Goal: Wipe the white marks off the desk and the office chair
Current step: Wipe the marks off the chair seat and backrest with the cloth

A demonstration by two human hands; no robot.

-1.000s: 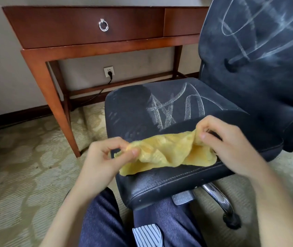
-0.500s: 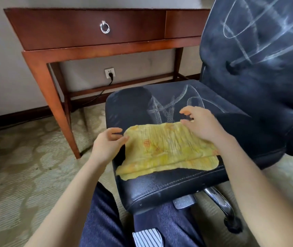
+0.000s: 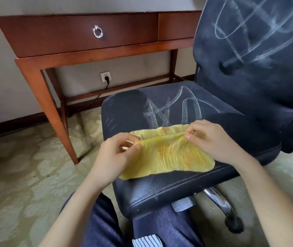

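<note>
The worktop (image 3: 81, 34) is standing beyond the office chair (image 3: 128, 107). Our left hand (image 3: 113, 157) and right hand (image 3: 211, 139) are pinching the cloth (image 3: 174, 154), its length running left-right.

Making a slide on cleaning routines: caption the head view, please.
Left hand and right hand pinch a yellow cloth on the white-marked seat of an office chair near a wooden desk.

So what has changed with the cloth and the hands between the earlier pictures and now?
Just before, the yellow cloth lay spread flat on the chair seat, hands at its edges. Now the left hand and the right hand pinch it and lift a ridge across it, starting a fold. The white marks on the seat and backrest are unchanged, and so is the desk.
</note>
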